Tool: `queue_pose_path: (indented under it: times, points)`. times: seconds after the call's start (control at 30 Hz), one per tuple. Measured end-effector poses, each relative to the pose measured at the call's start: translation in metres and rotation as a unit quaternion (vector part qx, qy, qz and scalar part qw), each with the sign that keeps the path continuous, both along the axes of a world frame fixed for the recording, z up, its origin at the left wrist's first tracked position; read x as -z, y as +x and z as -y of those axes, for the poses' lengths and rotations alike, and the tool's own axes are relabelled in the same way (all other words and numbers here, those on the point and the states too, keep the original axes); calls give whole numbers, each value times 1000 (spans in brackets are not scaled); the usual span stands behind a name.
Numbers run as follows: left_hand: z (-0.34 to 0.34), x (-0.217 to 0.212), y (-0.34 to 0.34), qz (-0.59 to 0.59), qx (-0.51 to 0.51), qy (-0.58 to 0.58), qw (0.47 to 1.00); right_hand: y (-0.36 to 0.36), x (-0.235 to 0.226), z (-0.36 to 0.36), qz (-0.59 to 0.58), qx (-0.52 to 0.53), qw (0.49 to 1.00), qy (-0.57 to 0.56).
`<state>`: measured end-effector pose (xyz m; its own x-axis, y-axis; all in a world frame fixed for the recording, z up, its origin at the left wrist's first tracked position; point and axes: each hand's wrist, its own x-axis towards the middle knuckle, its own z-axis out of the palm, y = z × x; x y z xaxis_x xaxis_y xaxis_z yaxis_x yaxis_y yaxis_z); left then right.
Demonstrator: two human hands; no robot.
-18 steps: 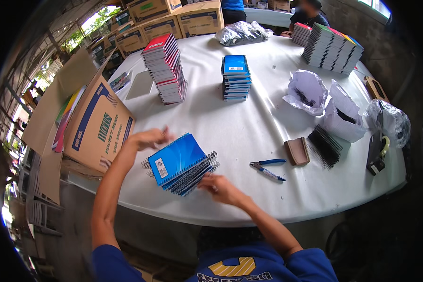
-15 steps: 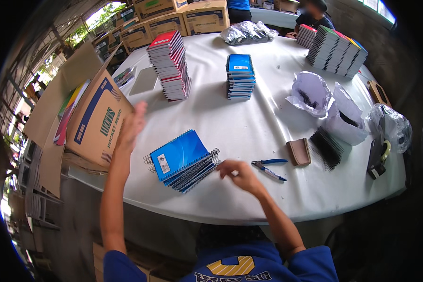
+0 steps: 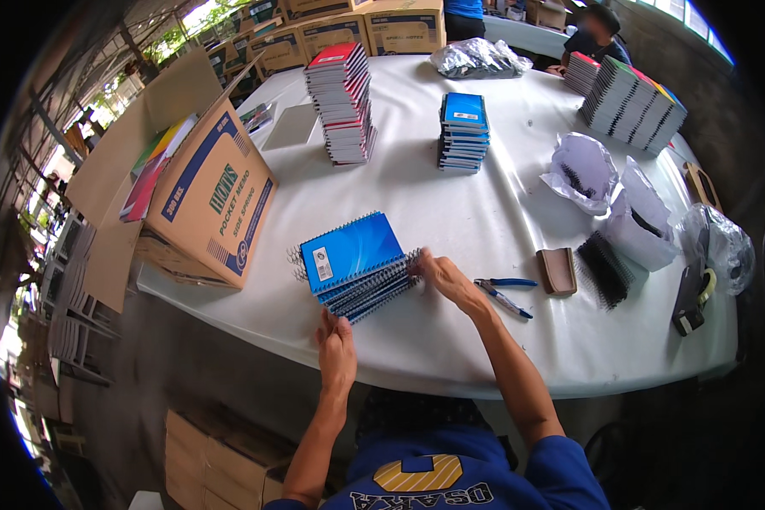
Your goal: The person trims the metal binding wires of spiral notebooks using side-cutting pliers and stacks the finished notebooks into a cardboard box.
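Two hands square a fanned stack of blue spiral notebooks (image 3: 355, 265) near the counter (image 3: 450, 340) edge. Our left hand (image 3: 337, 353) rests open-fingered against it; our right hand (image 3: 446, 279) pinches the coil side, and we judge an uneven push could slide notebooks off.

Blue short-sleeved shirt, yellow emblem, bare forearms

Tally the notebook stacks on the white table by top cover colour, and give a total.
Blue-topped stacks: 2, the fanned stack under the left hand and right hand, and a middle stack.
Red-topped stacks: 1, the tall stack.
Mixed far-right row: 1.
Total: 4.
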<state>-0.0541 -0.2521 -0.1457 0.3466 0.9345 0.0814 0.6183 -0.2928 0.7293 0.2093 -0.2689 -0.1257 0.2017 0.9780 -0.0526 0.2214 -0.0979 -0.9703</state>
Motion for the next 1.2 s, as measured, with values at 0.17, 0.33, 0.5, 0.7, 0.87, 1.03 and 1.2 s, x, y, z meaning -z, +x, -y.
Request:
queue_pose_path:
  times: [0.17, 0.33, 0.5, 0.7, 0.87, 1.03, 1.2]
  points:
    - [-9, 6, -11, 34, -20, -27, 999, 4, -8, 16, -13, -151, 987, 62]
    - [-10, 15, -10, 19, -70, 68, 995, -14, -1, 13, 157, -69, 977, 130]
    - [-6, 17, -4, -34, -111, 132, 984, -12, 10, 6, 209, -54, 962, 166]
    - [-6, 25, -5, -75, -98, 205, 971, -11, 8, 4, 115, -57, 984, 122]
    - [-11, 25, -6, -65, -98, 182, 976, -15, 10, 7, 147, -58, 974, 164]
    - [-12, 23, -9, -52, -100, 160, 981, -21, 18, 7, 146, -36, 974, 167]
    - [-21, 17, -14, -146, -81, 254, 953, -26, 25, 9, 173, -19, 966, 191]
